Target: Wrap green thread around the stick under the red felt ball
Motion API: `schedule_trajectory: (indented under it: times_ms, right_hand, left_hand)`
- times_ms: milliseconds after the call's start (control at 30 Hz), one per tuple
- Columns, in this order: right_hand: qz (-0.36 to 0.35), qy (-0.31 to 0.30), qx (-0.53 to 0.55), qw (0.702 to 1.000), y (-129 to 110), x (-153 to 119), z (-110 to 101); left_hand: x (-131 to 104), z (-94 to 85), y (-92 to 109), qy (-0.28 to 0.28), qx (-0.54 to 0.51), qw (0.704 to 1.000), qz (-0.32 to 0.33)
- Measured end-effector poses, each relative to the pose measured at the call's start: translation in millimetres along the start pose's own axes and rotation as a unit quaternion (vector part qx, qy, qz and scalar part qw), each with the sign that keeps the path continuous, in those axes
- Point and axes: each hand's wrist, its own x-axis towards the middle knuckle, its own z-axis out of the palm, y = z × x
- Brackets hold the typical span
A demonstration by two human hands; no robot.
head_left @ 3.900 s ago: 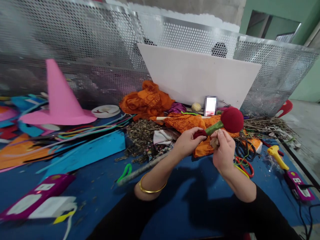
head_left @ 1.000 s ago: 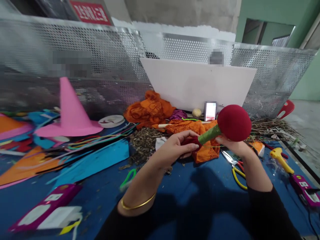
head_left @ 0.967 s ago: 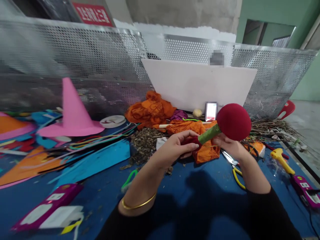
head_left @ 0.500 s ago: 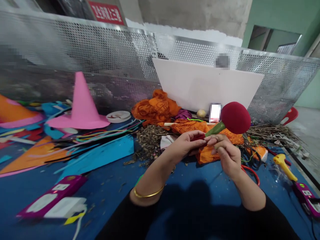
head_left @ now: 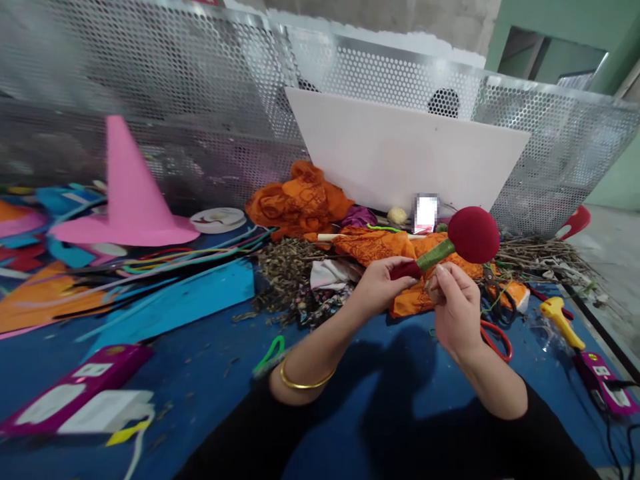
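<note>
Head view: holds the stick [head_left: 436, 255] by its dark red lower end in a closed left hand [head_left: 377, 287], over the orange cloth [head_left: 367, 245], with the red ball [head_left: 474, 235] up at the right. Pinches thumb and forefinger of the right hand [head_left: 456, 312] together just beside the green wrapping; cannot tell on what. Shows a glue gun [head_left: 561, 321] on the worktop [head_left: 200, 393] farther right and a pink hat [head_left: 131, 200] well to the left.
</note>
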Motion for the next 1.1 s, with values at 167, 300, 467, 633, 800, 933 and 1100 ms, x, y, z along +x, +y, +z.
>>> schedule_trajectory:
  times_ms: [167,300,467,633,800,933,1100]
  right_hand:
    - [-0.014,0.001,-0.020,1.000,6,-5,2]
    - [-0.011,-0.007,-0.022,1.000,11,-3,3]
    - [-0.002,-0.112,-0.046,0.993,-1,6,-6]
    - [-0.155,-0.189,-0.215,0.945,-28,18,-22]
    - [-0.231,-0.208,-0.313,0.897,-40,25,-33]
    - [-0.196,-0.271,-0.302,0.893,-38,27,-32]
    - [-0.176,-0.271,-0.282,0.903,-28,33,-31]
  left_hand:
    - [3,1.3,-6,-0.003,0.020,1.000,0.008]
    - [7,2.5,-12,0.001,0.027,1.000,0.010]
    - [5,-1.2,-8,-0.044,-0.016,0.999,0.000]
    - [3,-0.5,-4,-0.077,-0.003,0.997,-0.023]
    - [3,1.8,-6,-0.062,0.068,0.996,0.008]
    - [0,3.3,-8,-0.042,0.163,0.985,0.034]
    - [-8,7.9,-8,-0.020,0.293,0.955,0.047]
